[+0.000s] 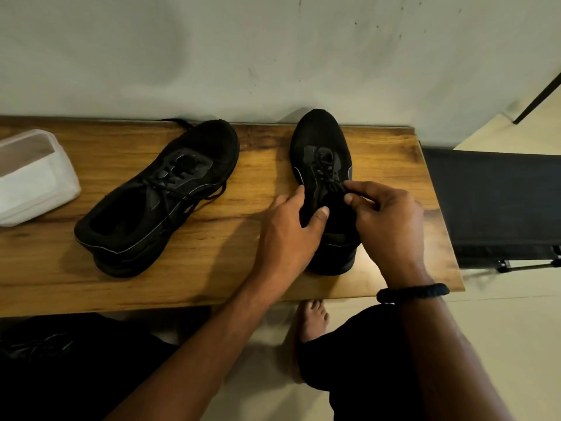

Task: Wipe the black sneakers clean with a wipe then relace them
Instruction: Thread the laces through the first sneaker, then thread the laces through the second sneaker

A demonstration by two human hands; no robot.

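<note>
Two black sneakers stand on a wooden bench (212,268). The left sneaker (158,196) lies angled, toe to the far right, with loose laces trailing over its side. The right sneaker (321,165) points toe-first at the wall. My left hand (291,226) grips that shoe's collar, thumb pressed inside the opening. My right hand (385,217) pinches a black lace (334,185) near the top eyelets. The shoe's heel is partly hidden by both hands.
A white open box of wipes (33,177) sits at the bench's left end. A wall runs close behind the bench. A black seat (491,202) stands to the right. My knees and a bare foot (312,320) are below the bench's front edge.
</note>
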